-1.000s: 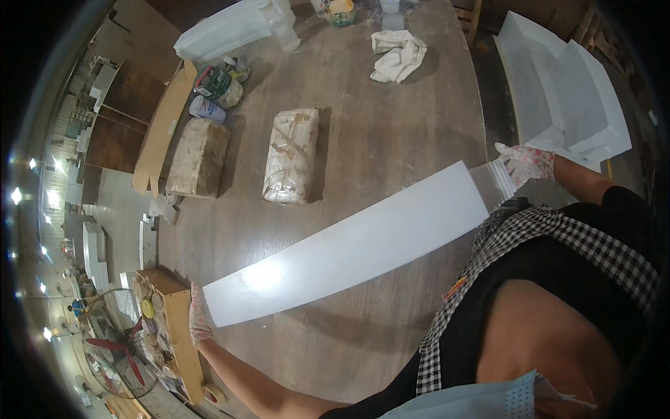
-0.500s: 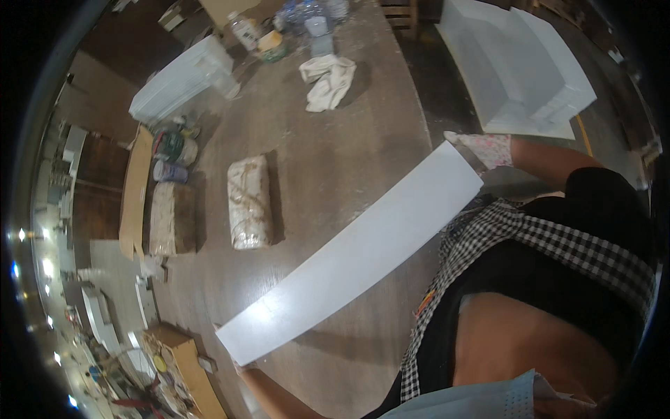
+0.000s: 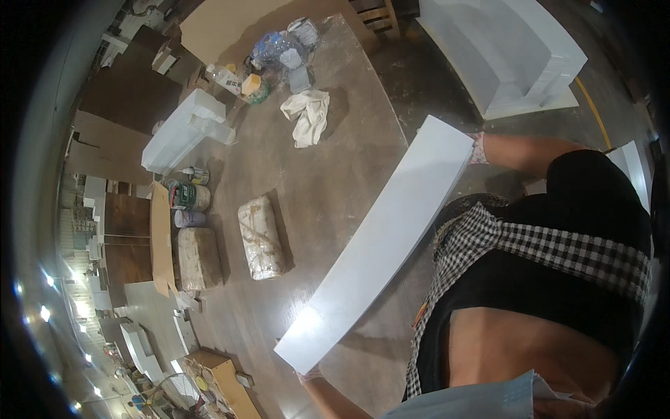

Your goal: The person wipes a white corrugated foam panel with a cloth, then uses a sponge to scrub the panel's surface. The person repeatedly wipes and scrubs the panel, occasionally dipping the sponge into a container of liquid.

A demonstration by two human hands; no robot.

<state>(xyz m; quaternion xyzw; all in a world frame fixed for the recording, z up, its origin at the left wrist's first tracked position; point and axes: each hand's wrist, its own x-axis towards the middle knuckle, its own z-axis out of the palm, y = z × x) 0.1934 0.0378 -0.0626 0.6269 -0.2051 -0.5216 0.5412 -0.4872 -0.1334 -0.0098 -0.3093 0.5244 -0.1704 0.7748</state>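
Observation:
A long white board (image 3: 380, 244) slants across the view above the near part of the table, one end at lower left and the other at upper right. My left hand (image 3: 309, 377) is closed on its lower-left end, mostly hidden beneath it. At the upper-right end my right hand (image 3: 478, 149), in a patterned glove, grips the edge, with its fingers out of sight behind the board. A bundle wrapped in clear film or tape (image 3: 261, 237) lies on the table left of the board.
On the brown table (image 3: 335, 174) are a block (image 3: 198, 258), cans (image 3: 190, 197), a white cloth (image 3: 307, 117), plastic bottles (image 3: 276, 50) and stacked white pieces (image 3: 185, 129). Large white panels (image 3: 506, 56) stand beyond its right edge. A wooden box (image 3: 227, 384) is at lower left.
The board has turned steeper, its lower-left end moving right and its upper-right end slightly up and left. Both hands stay on it. The whole view has shifted.

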